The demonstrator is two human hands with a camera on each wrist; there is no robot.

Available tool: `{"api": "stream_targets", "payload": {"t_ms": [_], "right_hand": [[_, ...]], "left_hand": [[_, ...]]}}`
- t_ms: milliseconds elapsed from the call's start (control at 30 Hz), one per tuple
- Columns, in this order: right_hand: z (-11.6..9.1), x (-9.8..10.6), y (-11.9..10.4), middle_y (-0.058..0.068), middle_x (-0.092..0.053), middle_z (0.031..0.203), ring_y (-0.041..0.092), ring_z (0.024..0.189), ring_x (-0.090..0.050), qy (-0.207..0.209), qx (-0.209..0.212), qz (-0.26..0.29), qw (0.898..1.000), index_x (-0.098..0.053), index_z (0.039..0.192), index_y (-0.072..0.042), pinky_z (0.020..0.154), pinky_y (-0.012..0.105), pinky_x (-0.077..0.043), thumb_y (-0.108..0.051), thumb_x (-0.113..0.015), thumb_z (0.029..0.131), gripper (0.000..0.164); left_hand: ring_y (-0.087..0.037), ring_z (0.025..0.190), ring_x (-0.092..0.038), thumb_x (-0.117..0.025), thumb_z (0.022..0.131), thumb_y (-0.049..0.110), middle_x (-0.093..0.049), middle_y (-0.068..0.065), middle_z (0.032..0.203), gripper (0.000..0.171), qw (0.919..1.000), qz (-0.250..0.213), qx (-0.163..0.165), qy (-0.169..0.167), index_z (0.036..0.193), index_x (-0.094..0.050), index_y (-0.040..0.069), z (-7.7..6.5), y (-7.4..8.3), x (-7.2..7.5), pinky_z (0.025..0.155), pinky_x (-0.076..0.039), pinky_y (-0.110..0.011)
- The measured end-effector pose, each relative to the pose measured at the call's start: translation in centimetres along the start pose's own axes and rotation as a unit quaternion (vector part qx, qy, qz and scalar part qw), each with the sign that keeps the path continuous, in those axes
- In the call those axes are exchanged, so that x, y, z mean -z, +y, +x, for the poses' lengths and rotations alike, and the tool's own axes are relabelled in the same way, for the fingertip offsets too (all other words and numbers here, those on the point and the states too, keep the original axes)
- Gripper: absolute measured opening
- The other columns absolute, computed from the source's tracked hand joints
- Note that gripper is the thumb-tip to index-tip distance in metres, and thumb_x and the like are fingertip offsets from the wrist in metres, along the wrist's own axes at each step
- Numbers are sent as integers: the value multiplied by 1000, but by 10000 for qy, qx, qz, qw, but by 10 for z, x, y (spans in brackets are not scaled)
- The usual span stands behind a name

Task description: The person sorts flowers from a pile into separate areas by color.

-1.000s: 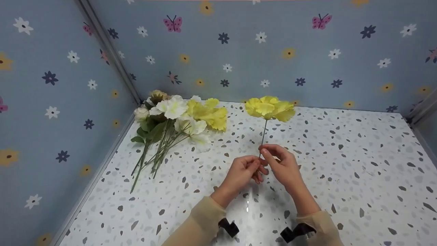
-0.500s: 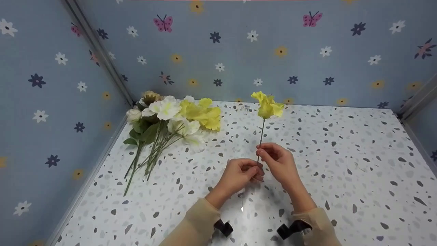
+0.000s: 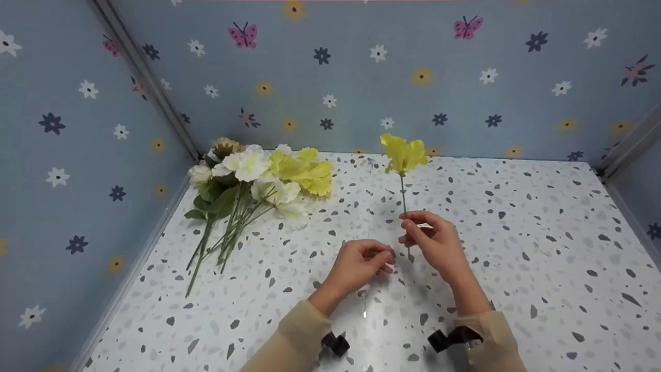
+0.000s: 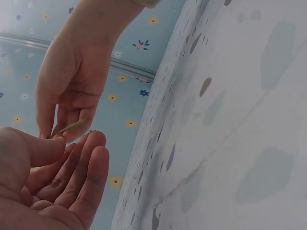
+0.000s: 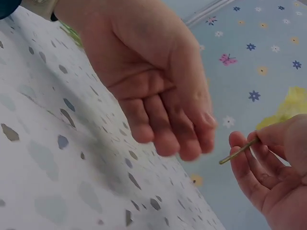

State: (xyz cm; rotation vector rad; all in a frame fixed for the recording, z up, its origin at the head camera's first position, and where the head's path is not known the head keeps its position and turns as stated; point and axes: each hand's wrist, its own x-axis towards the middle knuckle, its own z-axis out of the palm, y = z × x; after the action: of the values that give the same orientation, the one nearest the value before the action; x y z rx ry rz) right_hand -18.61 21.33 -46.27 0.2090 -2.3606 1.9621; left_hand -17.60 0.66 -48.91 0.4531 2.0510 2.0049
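Right grip pinched on the slim stem of a ruffled yellow flower; left grip loose, empty.

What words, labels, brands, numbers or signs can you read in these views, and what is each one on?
None: I can read no text in any view.
The wall shows only printed flowers and butterflies; the tabletop, only speckles.
No label shows on the yellow flower in the right hand.
Any marking on the black wristbands is too small to tell.
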Motion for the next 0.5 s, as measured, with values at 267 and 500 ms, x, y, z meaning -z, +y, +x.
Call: {"api": "stream_targets", "payload": {"t_ms": [267,500], "right_hand": [[-5,77,4,14,-67,115,19,85,-73,727,-382,-1292,9882,-67,123,-5,74,28,-60,-28,-64,100,33],[-23,152,15,16,-65,117,17,85,-69,1310,-1058,-2617,9503,-63,131,-9,67,23,-59,-35,-55,105,38]], "left_hand": [[-22,91,-70,-71,92,11,-75,-10,103,18,9672,1891,-498,1620,110,-74,11,6,7,70,80,-58,-33],[-41,118,-59,-65,93,9,-68,-19,125,34,8753,3927,-632,2749,126,-67,0,-26,10,174,102,-45,-54]]}}
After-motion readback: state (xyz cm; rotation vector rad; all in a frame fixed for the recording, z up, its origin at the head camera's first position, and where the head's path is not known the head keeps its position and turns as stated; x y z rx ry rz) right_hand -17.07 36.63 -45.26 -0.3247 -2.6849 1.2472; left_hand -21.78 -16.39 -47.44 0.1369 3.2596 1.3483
